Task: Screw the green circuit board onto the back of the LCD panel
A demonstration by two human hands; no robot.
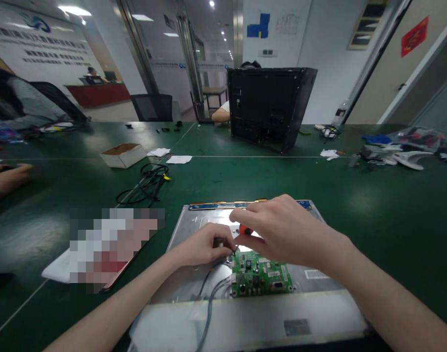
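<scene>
Green matting covers a long shared workbench (373, 205) in an open office, with glass partitions and a reception desk far behind. At the near edge lies a bare display panel, its metal back plate (194, 230) facing up, and a small green circuit board (262, 276) sits on its lower middle with grey cables (208, 293) trailing off the board's left side. The person's right hand (285, 232) is closed around an orange-handled screwdriver (246, 230), its tip hidden near the board's upper left corner. The left hand (204, 244) is pinched just beside that corner; what its fingertips hold cannot be told. A slip of the tip could likely gouge the board or nick the cables, since both lie so close. Farther off are a black monitor housing (270, 107), a coiled black cable (146, 183), a cardboard box (123, 154), and another person's hand (5, 178) at the left edge.
</scene>
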